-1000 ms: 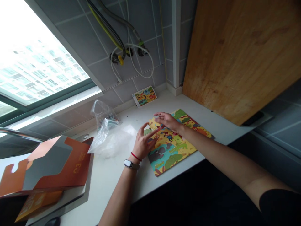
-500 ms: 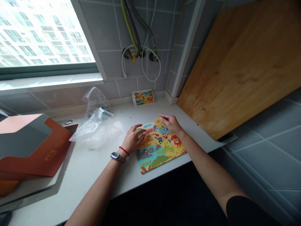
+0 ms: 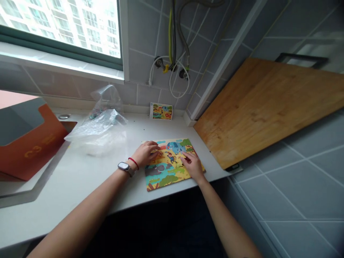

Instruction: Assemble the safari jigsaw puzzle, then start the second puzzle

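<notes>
A colourful animal jigsaw puzzle [image 3: 161, 181] lies flat near the counter's front edge, with a blue elephant at the top and a grey hippo in water at the left. My left hand [image 3: 146, 154] rests over its upper left part, fingers spread apart, with a red string and a watch on the wrist. Over the right part is my right hand [image 3: 192, 166], fingers bent and fingertips at the picture just below the elephant. A gap shows between its thumb and forefinger, and no loose piece is visible there. That hand hides the lion area.
A small picture card [image 3: 161, 111] leans against the back wall. Crumpled clear plastic bags [image 3: 103, 123] lie on the counter [image 3: 88, 179], left of the puzzle. An orange box [image 3: 40, 147] stands at far left. A large wooden board [image 3: 258, 111] leans at right.
My right hand has moved from the puzzle's upper right corner down to its right middle. The yellow piece at its fingertips no longer shows there; the elephant and tree are uncovered. The view has shifted.
</notes>
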`<state>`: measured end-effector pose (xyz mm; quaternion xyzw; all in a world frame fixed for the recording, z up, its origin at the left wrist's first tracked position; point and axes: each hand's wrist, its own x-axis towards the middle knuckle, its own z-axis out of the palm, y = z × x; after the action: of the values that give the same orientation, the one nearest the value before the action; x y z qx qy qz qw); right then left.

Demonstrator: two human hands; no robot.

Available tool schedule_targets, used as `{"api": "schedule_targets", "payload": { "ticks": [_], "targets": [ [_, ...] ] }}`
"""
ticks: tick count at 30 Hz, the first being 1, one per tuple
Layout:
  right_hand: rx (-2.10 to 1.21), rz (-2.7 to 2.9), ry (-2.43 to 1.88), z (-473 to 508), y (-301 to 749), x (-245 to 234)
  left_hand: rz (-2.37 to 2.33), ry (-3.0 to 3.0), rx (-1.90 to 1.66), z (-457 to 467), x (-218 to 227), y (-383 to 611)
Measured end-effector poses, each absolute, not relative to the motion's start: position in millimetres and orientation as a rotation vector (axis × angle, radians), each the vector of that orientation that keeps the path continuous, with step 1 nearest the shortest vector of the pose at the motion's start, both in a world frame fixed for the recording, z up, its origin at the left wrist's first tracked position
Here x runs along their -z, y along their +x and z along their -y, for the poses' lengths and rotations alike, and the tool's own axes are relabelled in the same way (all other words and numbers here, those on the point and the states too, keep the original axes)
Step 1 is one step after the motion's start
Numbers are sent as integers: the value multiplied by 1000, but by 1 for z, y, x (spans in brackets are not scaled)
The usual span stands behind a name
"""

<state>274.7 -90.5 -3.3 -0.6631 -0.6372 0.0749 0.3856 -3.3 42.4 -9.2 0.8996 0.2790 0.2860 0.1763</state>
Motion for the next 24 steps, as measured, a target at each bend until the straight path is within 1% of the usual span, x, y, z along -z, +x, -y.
{"api": "schedule_targets", "payload": {
  "ticks": [3, 7, 9, 12, 16, 20, 24],
  "targets": [
    [-110, 1662, -1686, 91, 271, 5, -786, 2538, -817, -43, 11, -2],
    [-96, 1633, -1668, 92, 270, 5, -778, 2530, -805, -42, 10, -1],
    [-135, 1568, -1671, 93, 271, 4, -793, 2522, -793, -41, 9, -1],
    [-249, 1423, -1680, 94, 274, 4, -937, 2475, -799, -40, 9, -1],
    [-402, 1265, -1681, 94, 279, 4, -1028, 2367, -878, -43, 9, -2],
    [-474, 1316, -1671, 91, 280, 4, -974, 2363, -931, -46, 10, -2],
    [-408, 1447, -1696, 89, 279, 6, -987, 2377, -915, -46, 10, -3]
  ]
}}
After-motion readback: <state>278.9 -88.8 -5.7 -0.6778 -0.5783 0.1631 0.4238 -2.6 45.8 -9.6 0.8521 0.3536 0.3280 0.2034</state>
